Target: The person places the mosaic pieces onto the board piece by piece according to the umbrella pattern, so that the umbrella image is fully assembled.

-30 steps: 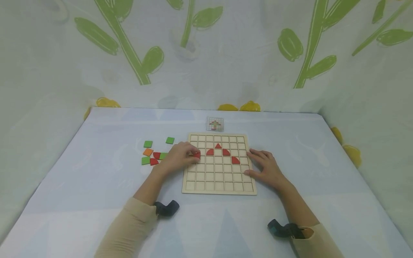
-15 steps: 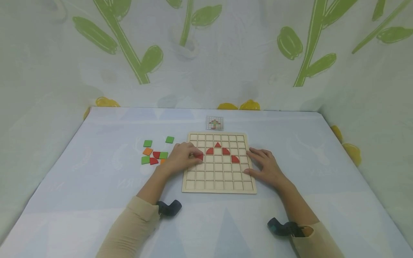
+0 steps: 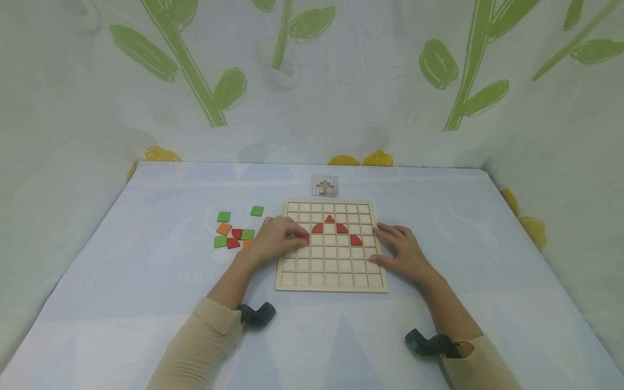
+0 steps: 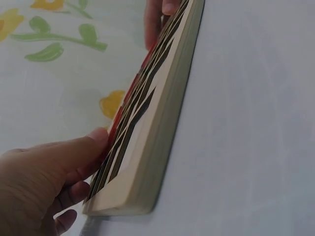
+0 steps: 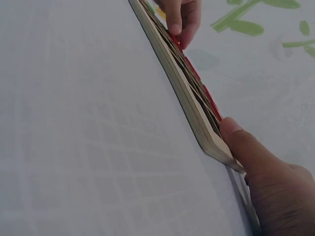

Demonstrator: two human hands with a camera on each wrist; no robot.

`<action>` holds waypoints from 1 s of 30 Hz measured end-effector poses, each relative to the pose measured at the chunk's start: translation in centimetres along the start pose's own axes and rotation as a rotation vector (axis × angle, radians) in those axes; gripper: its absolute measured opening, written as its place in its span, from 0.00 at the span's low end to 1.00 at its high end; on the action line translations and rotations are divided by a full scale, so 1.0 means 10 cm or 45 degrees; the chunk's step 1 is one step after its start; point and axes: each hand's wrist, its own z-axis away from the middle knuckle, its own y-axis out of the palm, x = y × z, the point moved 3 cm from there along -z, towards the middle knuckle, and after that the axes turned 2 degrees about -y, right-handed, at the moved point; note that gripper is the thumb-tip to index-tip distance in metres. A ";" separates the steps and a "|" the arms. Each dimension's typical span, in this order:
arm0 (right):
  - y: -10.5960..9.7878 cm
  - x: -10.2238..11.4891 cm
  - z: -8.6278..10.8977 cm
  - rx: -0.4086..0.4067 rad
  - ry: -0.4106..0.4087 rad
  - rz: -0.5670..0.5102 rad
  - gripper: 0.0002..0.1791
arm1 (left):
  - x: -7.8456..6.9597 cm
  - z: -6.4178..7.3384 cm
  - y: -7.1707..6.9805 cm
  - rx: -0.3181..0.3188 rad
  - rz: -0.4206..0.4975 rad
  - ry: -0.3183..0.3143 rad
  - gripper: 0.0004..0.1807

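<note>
A wooden grid board (image 3: 331,266) lies flat on the table, with a red triangle tile (image 3: 329,219) and several red quarter-round tiles (image 3: 356,240) in its cells. Over the board's left side, my left hand (image 3: 275,238) pinches a red tile (image 3: 306,239) between thumb and fingers, down at a cell; its full outline is hidden by the fingers. At the opposite edge my right hand (image 3: 402,254) rests with fingers spread, thumb and fingertips touching the rim. The right wrist view shows that thumb (image 5: 236,132) on the board's edge.
Left of the board lie loose tiles: green squares (image 3: 223,216), orange pieces (image 3: 223,228) and red quarter-rounds (image 3: 233,243). A small card (image 3: 324,186) with a printed grid pattern sits behind the board. Patterned cloth walls (image 3: 361,108) enclose the table at the back and sides.
My left hand has shifted slightly right with the red tile, which now sits lower and further in on the board. The right hand stays at the board's edge.
</note>
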 end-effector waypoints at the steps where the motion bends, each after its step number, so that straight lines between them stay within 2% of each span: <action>1: 0.00 0.00 0.00 0.001 0.001 0.004 0.39 | 0.00 0.00 0.01 0.000 0.006 0.002 0.12; 15: 0.00 0.00 0.01 0.001 0.008 -0.013 0.39 | 0.00 -0.02 0.04 -0.015 0.050 -0.030 0.12; 22: 0.01 -0.01 0.00 0.010 0.020 -0.008 0.39 | 0.04 0.01 0.01 0.033 0.179 -0.116 0.16; 30: 0.01 -0.01 0.00 0.007 0.017 -0.005 0.39 | 0.06 0.05 -0.05 0.087 0.202 -0.121 0.19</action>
